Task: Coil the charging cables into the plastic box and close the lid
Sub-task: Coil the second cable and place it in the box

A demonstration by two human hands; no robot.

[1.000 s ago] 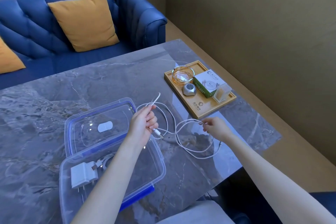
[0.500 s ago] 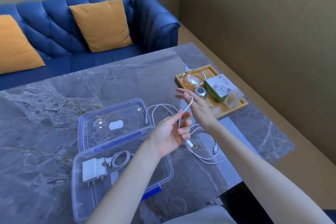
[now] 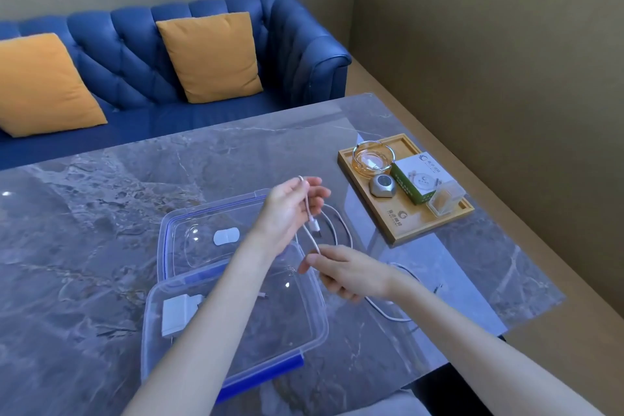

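Your left hand (image 3: 290, 204) is raised above the lid (image 3: 202, 233), fingers curled around one end of the white charging cable (image 3: 339, 230). Your right hand (image 3: 351, 272) pinches the same cable lower down, beside the open plastic box (image 3: 304, 324) on the table (image 3: 101, 213).

The bench (image 3: 135, 213) is grey marble with pale veins. The cable (image 3: 341, 223) and the charger (image 3: 177, 314) are white. The box (image 3: 314, 324) is clear plastic with a blue clip; its lid (image 3: 189, 240) is clear too, edged in blue, with a white patch in the middle. The tray (image 3: 418, 230) is light wood and carries an amber glass dish (image 3: 373, 159), a grey gadget (image 3: 382, 185) and a green-and-white carton (image 3: 418, 181). The sofa (image 3: 135, 54) is deep blue, its two cushions (image 3: 211, 56) mustard yellow. The wall (image 3: 489, 44) is olive-beige.
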